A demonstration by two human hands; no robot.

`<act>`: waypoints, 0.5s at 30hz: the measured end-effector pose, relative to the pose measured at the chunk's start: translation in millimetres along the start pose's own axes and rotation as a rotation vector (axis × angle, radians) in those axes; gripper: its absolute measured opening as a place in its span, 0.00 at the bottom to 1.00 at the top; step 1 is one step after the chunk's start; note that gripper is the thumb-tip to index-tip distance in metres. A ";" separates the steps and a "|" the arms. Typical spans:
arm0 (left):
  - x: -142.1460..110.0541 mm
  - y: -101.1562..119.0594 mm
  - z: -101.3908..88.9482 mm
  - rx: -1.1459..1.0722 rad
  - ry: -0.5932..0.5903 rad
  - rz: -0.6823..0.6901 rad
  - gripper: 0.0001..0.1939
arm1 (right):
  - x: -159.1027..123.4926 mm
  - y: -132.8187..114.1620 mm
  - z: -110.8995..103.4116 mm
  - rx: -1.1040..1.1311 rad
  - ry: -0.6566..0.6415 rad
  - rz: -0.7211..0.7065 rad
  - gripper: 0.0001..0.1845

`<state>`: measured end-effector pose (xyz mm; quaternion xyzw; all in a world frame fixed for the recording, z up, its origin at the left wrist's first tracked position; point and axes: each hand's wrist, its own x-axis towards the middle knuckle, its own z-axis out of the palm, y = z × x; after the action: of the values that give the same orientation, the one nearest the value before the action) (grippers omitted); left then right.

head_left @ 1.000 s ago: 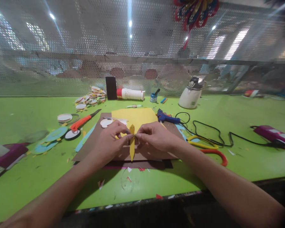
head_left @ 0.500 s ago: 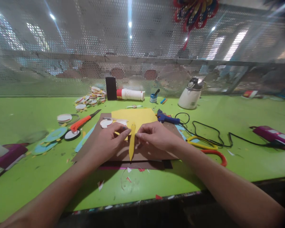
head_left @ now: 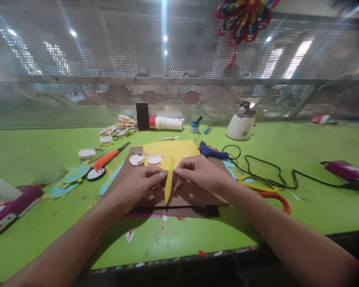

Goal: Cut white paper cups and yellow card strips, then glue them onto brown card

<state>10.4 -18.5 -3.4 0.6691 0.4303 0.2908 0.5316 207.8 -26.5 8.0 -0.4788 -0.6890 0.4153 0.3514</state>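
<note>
A narrow yellow paper strip [head_left: 169,182], pointed at its lower end and with small dark dots near the top, is held upright and slightly tilted between my hands. My left hand [head_left: 142,184] pinches its left edge with thumb and forefinger. From the other side, my right hand [head_left: 199,172] pinches the right edge. Beneath them lies brown card [head_left: 119,184], with a yellow paper sheet [head_left: 170,148] on its far part. Two white round discs [head_left: 137,160] rest just beyond my left hand.
To the left are an orange-handled cutter [head_left: 106,158], blue paper rings [head_left: 76,174] and a pile of small discs [head_left: 122,126]. A blue glue gun [head_left: 212,152], its cord and scissors [head_left: 275,195] lie right. Behind stand a phone [head_left: 142,116], paper cups [head_left: 169,123] and a white jug [head_left: 241,122].
The yellow strip has tilted, its top leaning right. My left hand has dropped slightly, uncovering the second white disc. The whole view has shifted a little.
</note>
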 end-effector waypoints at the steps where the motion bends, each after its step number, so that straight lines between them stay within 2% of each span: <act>1: 0.6 -0.1 -0.2 0.028 0.019 0.009 0.17 | 0.2 0.7 0.0 0.011 -0.002 0.003 0.10; 8: 3.1 -2.4 -1.3 -0.041 0.233 0.055 0.17 | 0.9 3.7 8.4 0.136 -0.036 0.059 0.18; 11: 1.7 -2.0 -1.2 -0.021 0.256 0.054 0.18 | -1.0 5.5 18.0 0.182 -0.094 0.106 0.17; 15: -0.1 -1.4 -0.9 -0.009 0.242 0.088 0.17 | -1.5 8.7 25.7 0.212 -0.066 0.143 0.14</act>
<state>9.2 -18.1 -4.5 0.6451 0.4601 0.3942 0.4655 188.8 -32.3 -10.6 -0.4730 -0.6165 0.5253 0.3468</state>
